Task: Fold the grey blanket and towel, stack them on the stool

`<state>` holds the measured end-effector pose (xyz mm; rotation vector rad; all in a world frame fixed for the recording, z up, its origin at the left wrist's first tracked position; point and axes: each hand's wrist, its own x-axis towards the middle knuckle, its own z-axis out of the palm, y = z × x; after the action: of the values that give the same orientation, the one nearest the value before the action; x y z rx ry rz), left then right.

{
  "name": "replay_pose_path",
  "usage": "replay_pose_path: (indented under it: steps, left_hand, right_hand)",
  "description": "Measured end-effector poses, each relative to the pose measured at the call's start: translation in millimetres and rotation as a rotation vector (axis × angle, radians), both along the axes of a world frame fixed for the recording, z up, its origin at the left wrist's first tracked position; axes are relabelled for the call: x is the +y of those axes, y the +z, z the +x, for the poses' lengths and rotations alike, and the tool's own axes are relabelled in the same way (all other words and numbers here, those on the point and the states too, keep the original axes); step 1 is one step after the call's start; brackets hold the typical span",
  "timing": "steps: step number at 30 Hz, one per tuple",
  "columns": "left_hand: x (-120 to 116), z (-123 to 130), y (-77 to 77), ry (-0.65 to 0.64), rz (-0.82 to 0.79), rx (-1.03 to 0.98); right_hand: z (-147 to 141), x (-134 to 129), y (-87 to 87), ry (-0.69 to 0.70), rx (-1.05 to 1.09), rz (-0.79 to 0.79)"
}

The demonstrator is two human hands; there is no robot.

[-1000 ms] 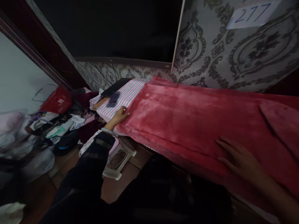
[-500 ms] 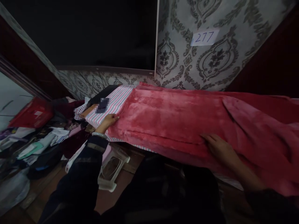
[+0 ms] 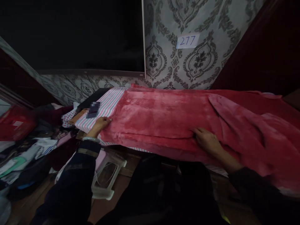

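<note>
A red plush blanket [image 3: 154, 115] lies along a long surface, its left part folded flat and its right part loose and rumpled. Beneath it, a striped cloth [image 3: 109, 101] shows at the left end and along the front edge. My left hand [image 3: 100, 124] pinches the blanket's left edge near the front corner. Farther right, my right hand [image 3: 206, 139] has its fingers closed on the blanket's front fold. A dark phone [image 3: 93, 111] rests on the striped cloth, just beyond my left hand.
A large black screen [image 3: 75, 34] hangs on the patterned wall, beside a paper marked 277 [image 3: 187, 40]. Piled clothes [image 3: 42, 147] and a red bag [image 3: 17, 123] lie at the left. A clear plastic container [image 3: 106, 178] stands below the front edge.
The view has shifted to the right, so the scene sits farther left. Both hands remain at about the same places on the blanket.
</note>
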<state>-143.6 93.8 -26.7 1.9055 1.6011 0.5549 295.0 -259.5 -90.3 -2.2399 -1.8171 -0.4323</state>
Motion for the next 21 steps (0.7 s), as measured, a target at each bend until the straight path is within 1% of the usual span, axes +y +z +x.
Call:
replay_pose_path:
  steps: [2,3,4,5,7,9,10,12,15,16,18,21]
  left_hand:
    - [3.1,6.0,6.8,0.019,0.129,0.025]
    - [4.7,10.8,11.1,0.021,0.177,0.014]
    - [6.3,16.6,15.9,0.02,0.194,-0.03]
    - [7.8,23.1,21.2,0.014,0.165,-0.12]
    - [10.5,36.6,32.8,0.007,0.032,-0.356]
    - [13.8,47.5,45.3,0.016,-0.09,-0.554]
    - [15.8,51.0,51.5,0.024,-0.119,-0.619]
    - [19.9,54.5,63.1,0.046,-0.149,-0.719]
    - [23.6,53.8,75.7,0.089,-0.211,-0.891]
    - [23.6,52.9,78.1,0.102,-0.228,-0.931]
    - [21.9,50.8,79.7,0.117,-0.251,-0.963]
    - [17.2,46.9,75.4,0.137,-0.302,-0.975]
  right_hand:
    - [13.2,7.3,9.9,-0.045,0.063,-0.019]
    - [19.6,12.7,15.8,-0.067,0.093,-0.024]
    - [24.7,18.6,21.7,-0.073,0.121,-0.026]
    - [27.6,24.5,27.3,-0.056,0.15,-0.026]
    - [24.1,33.9,35.2,0.039,0.2,-0.031]
    - [7.4,37.8,36.0,0.165,0.218,-0.05]
    - [-4.8,37.8,33.3,0.205,0.205,-0.061]
    - [-31.5,35.5,22.7,0.219,0.15,-0.066]
    - [-60.3,32.2,1.6,0.13,0.092,-0.01]
    - [-63.7,31.8,-4.4,0.098,0.089,0.023]
    - [-60.5,31.9,-12.5,0.071,0.096,0.09]
    - [-40.9,31.3,-13.3,0.066,0.089,0.132]
